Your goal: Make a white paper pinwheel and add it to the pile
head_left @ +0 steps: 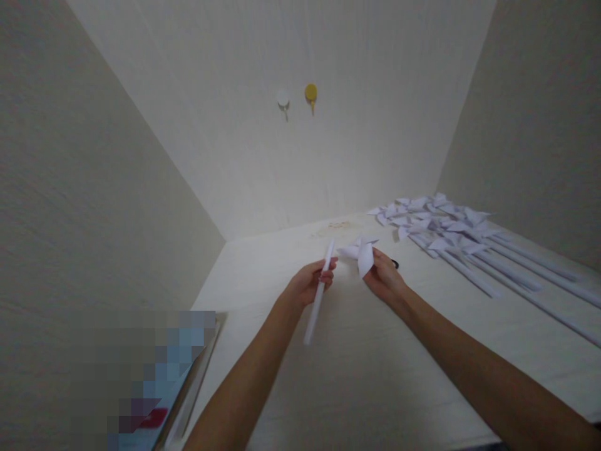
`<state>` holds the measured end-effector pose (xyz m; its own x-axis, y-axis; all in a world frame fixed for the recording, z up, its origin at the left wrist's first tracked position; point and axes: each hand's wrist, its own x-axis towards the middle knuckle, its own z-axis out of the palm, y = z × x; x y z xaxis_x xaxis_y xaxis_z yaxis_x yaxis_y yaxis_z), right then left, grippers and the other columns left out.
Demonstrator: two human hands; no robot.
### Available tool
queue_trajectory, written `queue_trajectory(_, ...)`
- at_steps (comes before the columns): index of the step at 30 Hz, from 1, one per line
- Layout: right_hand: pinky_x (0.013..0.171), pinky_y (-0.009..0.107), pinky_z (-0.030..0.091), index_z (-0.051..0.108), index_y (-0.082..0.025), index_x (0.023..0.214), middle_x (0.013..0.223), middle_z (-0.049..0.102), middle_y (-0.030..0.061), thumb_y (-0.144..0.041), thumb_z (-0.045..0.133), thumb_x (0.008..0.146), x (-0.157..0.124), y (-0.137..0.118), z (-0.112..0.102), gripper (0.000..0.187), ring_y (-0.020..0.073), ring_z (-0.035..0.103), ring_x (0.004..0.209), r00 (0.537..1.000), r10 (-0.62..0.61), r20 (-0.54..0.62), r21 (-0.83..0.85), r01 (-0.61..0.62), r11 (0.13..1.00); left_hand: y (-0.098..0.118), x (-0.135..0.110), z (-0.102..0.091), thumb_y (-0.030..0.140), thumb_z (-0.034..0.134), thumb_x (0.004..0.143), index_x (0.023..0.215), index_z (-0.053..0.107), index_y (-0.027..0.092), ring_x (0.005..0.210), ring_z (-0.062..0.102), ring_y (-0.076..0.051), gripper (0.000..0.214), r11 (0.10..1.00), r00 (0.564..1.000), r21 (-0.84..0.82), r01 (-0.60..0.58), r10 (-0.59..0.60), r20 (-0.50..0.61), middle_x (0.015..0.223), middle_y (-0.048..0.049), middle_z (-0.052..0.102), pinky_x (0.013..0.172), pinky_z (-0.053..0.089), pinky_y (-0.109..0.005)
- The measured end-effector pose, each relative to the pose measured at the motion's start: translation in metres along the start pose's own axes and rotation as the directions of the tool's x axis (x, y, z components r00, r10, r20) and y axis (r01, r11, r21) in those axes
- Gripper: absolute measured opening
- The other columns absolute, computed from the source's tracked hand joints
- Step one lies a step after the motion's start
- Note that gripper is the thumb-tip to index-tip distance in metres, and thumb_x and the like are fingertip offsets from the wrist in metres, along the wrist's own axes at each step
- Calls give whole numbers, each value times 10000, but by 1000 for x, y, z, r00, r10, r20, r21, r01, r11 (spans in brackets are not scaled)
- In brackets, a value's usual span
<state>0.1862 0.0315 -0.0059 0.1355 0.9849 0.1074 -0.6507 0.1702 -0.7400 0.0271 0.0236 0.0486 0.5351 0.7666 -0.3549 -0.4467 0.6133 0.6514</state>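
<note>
My left hand (310, 282) is closed around a white rolled paper stick (320, 291), which slants from upper right down to lower left above the table. My right hand (384, 275) pinches a folded white paper pinwheel head (360, 254), held just to the right of the stick's top end. Stick and pinwheel head are close together but apart. A small dark object (395, 264) shows just behind my right hand; I cannot make out what it is.
A pile of finished white paper pinwheels (436, 222) with long paper sticks (516, 275) lies at the table's back right. The pale table (357, 363) sits in a cream-walled corner. Two round pins (297, 95), white and yellow, are on the back wall. A blurred booklet (150, 388) lies lower left.
</note>
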Motion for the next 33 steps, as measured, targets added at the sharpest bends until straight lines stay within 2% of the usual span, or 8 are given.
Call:
queue_trajectory(6,499,158,430,624,-206,684,633,633,-46,-152,611,578,-7,-6,7,120,69,532,539,998,60,-9,6,-60,998,-20,4,-15,115,416,793,890,507,69,438,451,-25,140,996,990,32,-88,91,-108,693,-46,568,387,397,-110)
queue_trajectory(9,447,160,401,623,-204,695,622,618,-46,-158,605,580,-10,-8,10,125,65,501,501,996,84,-10,-28,-84,996,-24,7,-18,91,423,773,880,509,77,486,488,-46,138,991,990,58,-121,125,-65,749,-74,591,419,416,-133)
queue_trajectory(13,440,194,387,598,-216,687,591,580,-47,-183,589,603,-10,-8,9,90,79,482,483,999,51,-7,-135,-51,990,-27,7,-19,110,412,769,905,532,75,373,334,-4,185,987,988,55,-154,154,16,636,-21,526,303,262,-105)
queue_trajectory(17,452,226,391,551,-230,650,534,531,-46,-232,586,599,-10,-8,8,62,105,483,492,1000,18,3,-224,-16,974,-30,6,-17,165,434,767,925,535,81,355,248,11,206,976,984,123,-178,176,24,624,8,469,271,148,-107)
queue_trajectory(26,510,269,412,537,-237,641,534,508,-39,-251,600,588,-12,-9,9,83,135,509,541,1000,2,-7,-196,-4,981,-32,7,-19,227,437,733,945,505,109,366,334,-36,252,876,917,302,-376,398,-12,516,48,426,315,253,-154)
queue_trajectory(29,564,292,418,564,-227,694,596,542,-26,-240,619,572,-9,-8,5,134,143,519,586,998,-44,-32,-220,36,975,-33,8,-20,293,431,745,823,513,127,333,298,-29,200,822,889,369,-433,458,21,490,50,429,298,225,-156)
queue_trajectory(31,583,297,411,574,-215,705,626,558,-19,-238,642,549,-6,-5,1,171,141,514,596,994,-89,-70,-231,71,970,-33,9,-21,369,414,759,745,514,128,305,271,-25,262,776,872,440,-452,489,34,446,60,391,290,225,-162)
queue_trajectory(33,561,285,392,577,-206,682,623,562,-20,-248,657,534,-5,-3,-1,173,126,493,566,983,-138,-124,-264,102,959,-34,10,-21,409,438,743,794,524,130,293,272,-21,297,745,866,497,-445,499,28,443,73,382,286,233,-161)
